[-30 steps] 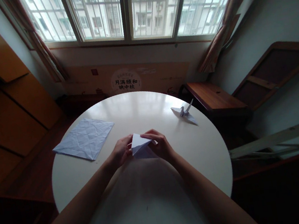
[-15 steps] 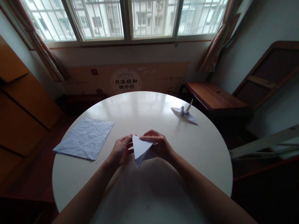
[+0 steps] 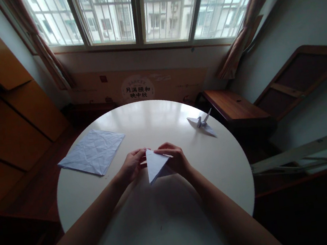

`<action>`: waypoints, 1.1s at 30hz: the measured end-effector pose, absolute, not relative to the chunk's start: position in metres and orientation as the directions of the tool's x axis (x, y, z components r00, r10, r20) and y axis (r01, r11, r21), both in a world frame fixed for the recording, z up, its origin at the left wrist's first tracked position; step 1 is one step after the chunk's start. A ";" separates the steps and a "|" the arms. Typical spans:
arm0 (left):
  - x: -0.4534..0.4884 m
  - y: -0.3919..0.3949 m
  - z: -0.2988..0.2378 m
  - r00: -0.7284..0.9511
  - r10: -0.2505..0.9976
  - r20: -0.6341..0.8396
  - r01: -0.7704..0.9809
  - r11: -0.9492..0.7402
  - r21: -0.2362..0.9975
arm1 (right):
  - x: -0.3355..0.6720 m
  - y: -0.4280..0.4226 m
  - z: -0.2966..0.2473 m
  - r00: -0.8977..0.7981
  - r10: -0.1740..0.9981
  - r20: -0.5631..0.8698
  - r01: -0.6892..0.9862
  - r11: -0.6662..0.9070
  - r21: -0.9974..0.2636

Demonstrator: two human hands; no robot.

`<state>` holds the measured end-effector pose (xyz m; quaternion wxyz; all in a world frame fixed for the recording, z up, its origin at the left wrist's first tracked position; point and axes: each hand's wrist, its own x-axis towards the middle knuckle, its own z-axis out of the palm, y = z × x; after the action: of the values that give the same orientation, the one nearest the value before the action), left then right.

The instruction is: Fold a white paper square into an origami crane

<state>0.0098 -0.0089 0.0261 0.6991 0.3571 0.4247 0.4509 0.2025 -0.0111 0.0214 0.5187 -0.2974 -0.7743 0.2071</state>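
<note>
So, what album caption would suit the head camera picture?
Left grip and right grip hold a folded paper triangle above a round white table bearing a creased paper sheet and origami crane.

The folded paper (image 3: 156, 164) is a small white triangle, its broad face smooth, a darker layer showing along its lower right side. Held tilted, one sharp corner toward the near edge of the round table (image 3: 156, 117), it is roughly midway between the left and right edges.

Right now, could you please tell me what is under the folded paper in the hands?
The white table shows around the folded paper, which the left hand and right hand hold; whatever lies directly beneath it is covered.
</note>
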 end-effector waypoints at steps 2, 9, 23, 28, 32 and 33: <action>0.010 -0.009 0.026 0.240 0.933 -0.269 -0.328 0.339 0.882 | 0.203 -0.011 0.022 -0.276 0.681 0.679 0.259 0.733 -0.630; 0.009 -0.007 0.024 0.289 0.923 -0.256 -0.370 0.354 0.859 | 0.203 -0.009 0.020 -0.254 0.696 0.672 0.286 0.718 -0.635; 0.011 -0.012 0.034 0.263 0.922 -0.285 -0.323 0.362 0.874 | 0.210 -0.011 0.027 -0.347 0.675 0.652 0.570 0.703 -0.425; 0.010 -0.011 0.033 0.247 0.926 -0.285 -0.327 0.357 0.875 | 0.209 -0.011 0.028 -0.354 0.712 0.607 0.573 0.677 -0.461; 0.010 -0.011 0.035 0.235 0.928 -0.291 -0.324 0.357 0.876 | 0.208 -0.012 0.029 -0.380 0.718 0.583 0.525 0.686 -0.504; 0.010 -0.011 0.035 0.232 0.928 -0.290 -0.321 0.355 0.878 | 0.208 -0.013 0.029 -0.383 0.718 0.581 0.519 0.688 -0.508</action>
<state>0.0097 -0.0108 0.0352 0.7013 0.3522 0.4309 0.4456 0.2080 -0.0127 0.0289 0.4090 -0.3760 -0.8225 0.1218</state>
